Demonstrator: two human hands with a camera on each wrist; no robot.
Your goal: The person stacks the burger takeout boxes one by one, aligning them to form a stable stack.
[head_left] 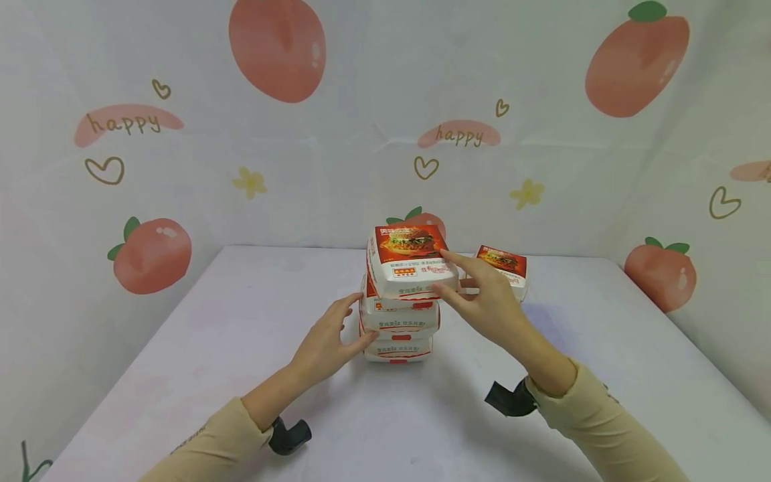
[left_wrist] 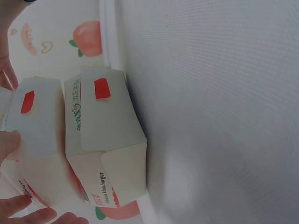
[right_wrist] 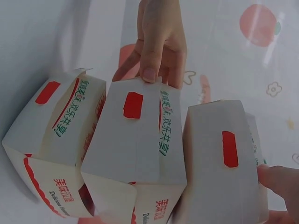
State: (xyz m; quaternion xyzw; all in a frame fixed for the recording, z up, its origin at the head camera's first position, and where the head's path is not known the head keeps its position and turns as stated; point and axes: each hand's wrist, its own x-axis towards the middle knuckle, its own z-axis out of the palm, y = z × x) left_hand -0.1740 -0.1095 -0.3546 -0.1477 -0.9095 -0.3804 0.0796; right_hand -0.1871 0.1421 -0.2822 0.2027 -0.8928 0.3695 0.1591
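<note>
Three white hamburger boxes with red printing form a stack in the head view. My right hand [head_left: 489, 302] grips the right side of the top hamburger box [head_left: 412, 268], thumb near its front corner and forefinger along the lid's edge. That box sits slightly askew over the middle hamburger box [head_left: 399, 320]. Around the left corner of the middle box, my left hand [head_left: 328, 343] holds on with its thumb at the front and fingers at the side. Lowest is the bottom hamburger box [head_left: 397, 349], resting on the table. Red tabs [right_wrist: 133, 105] show on the box fronts in the right wrist view.
Behind my right hand, another hamburger box [head_left: 504, 266] stands toward the back right of the white table [head_left: 241, 301]. A white cloth backdrop [head_left: 361, 167] with printed fruit hangs at the table's far edge. Black wrist mounts [head_left: 290, 436] sit below both sleeves.
</note>
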